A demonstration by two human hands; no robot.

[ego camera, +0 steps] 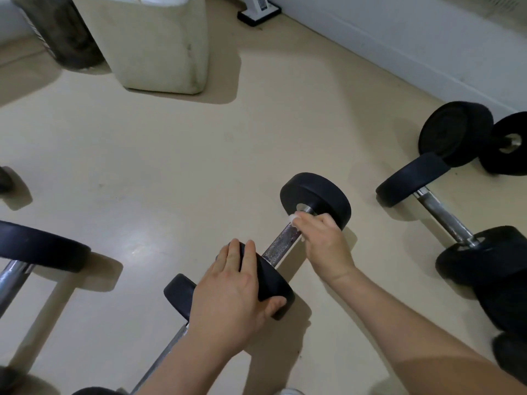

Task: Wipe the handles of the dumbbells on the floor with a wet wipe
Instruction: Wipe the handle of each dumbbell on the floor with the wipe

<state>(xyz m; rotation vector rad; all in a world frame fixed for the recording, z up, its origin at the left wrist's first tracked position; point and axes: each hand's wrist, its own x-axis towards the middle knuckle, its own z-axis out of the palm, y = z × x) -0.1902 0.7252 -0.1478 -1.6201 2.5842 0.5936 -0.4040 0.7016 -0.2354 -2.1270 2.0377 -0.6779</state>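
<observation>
Dumbbell, frame centre: heavy, rigid, roll-prone; left hand clasps near weight, right hand pinches soft wet wipe on handle.

Matt black rubber dumbbell ends, rough metal handle; glossy floor.

a home gym corner: dumbbells scattered on a beige floor.

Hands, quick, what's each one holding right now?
Left hand: grips the dumbbell by its near end.
Right hand: pinches the wipe against the handle.
</observation>
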